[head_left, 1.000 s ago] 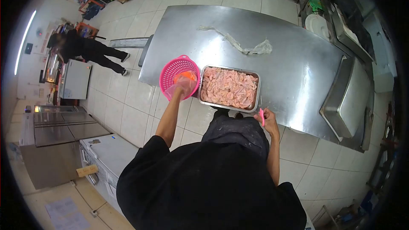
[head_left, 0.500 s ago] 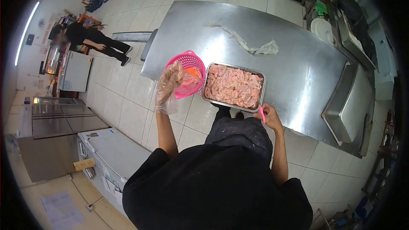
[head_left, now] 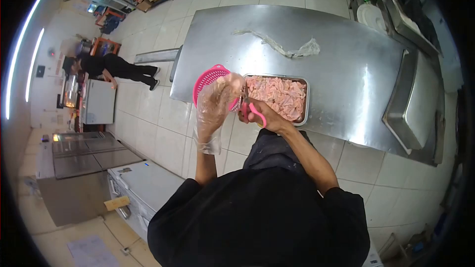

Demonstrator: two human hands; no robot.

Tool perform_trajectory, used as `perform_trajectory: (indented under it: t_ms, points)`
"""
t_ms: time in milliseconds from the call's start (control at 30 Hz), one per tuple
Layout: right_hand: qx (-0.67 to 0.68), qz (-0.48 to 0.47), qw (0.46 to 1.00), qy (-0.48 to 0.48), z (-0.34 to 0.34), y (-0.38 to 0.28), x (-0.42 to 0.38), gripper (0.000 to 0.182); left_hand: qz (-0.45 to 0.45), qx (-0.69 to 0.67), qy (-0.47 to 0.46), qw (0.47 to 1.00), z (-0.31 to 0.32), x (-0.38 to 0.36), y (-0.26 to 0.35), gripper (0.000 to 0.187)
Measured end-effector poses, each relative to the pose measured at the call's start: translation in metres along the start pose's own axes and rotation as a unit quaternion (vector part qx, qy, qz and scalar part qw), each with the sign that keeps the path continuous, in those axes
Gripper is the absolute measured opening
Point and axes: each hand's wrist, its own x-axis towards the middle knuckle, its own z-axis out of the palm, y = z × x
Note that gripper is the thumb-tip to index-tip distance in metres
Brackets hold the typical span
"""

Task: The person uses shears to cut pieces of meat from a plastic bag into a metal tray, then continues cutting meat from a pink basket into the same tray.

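Pink-handled scissors (head_left: 256, 113) are in my right hand (head_left: 269, 116), their blades pointing up toward my left hand. My left hand (head_left: 217, 100), inside a clear plastic glove, grips a pale piece of meat (head_left: 234, 84) over the right side of a pink perforated basket (head_left: 202, 80). The scissor blades are close beside that piece; whether they touch it cannot be made out. Just to the right, a metal tray (head_left: 307, 100) full of raw pink meat (head_left: 277, 94) rests at the table's near edge.
The steel table (head_left: 341, 79) carries a crumpled strip of clear plastic (head_left: 292, 50) behind the tray. A deep metal pan (head_left: 413, 99) stands at the right end. Another person (head_left: 116, 66) stands at the far left, near a white cabinet. A white freezer (head_left: 143, 178) is at lower left.
My right hand has moved left with the scissors, from the tray's near right corner to beside my left hand. My left hand has shifted right and now has a piece of meat showing.
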Motion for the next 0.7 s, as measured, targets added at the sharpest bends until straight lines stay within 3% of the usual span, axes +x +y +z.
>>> perform_trajectory:
  t_ms: [33,133,233,367,400,500,633,700]
  points:
    - [0.012,-0.015,1.000,0.022,0.001,-0.001,0.000,0.030,0.058,0.072,0.007,0.996,0.000,0.004,0.004,0.022]
    - [-0.004,-0.074,0.994,0.077,0.001,-0.011,-0.007,0.020,-0.020,-0.127,0.045,0.991,0.006,0.006,0.007,0.026]
    - [-0.071,-0.041,0.988,0.128,-0.011,-0.016,-0.015,0.018,-0.021,-0.163,0.034,0.986,0.005,0.014,0.007,0.032]
    - [-0.029,0.043,0.997,0.061,-0.019,-0.004,-0.024,0.034,-0.049,-0.270,-0.014,0.962,0.004,0.021,0.011,0.034]
    - [-0.056,0.026,0.998,-0.021,-0.016,-0.003,-0.024,0.047,-0.071,-0.259,0.012,0.963,0.005,0.022,0.013,0.038]
    - [-0.037,-0.006,0.998,-0.057,0.003,0.000,-0.020,0.056,-0.047,-0.227,-0.031,0.972,0.007,0.022,0.025,0.042]
    - [-0.029,-0.066,0.997,-0.015,0.027,-0.030,-0.005,0.067,-0.020,-0.256,-0.032,0.966,0.006,0.015,0.036,0.053]
    - [-0.112,-0.045,0.991,-0.062,0.012,-0.020,0.001,0.084,-0.039,-0.292,-0.062,0.954,0.003,0.014,0.027,0.075]
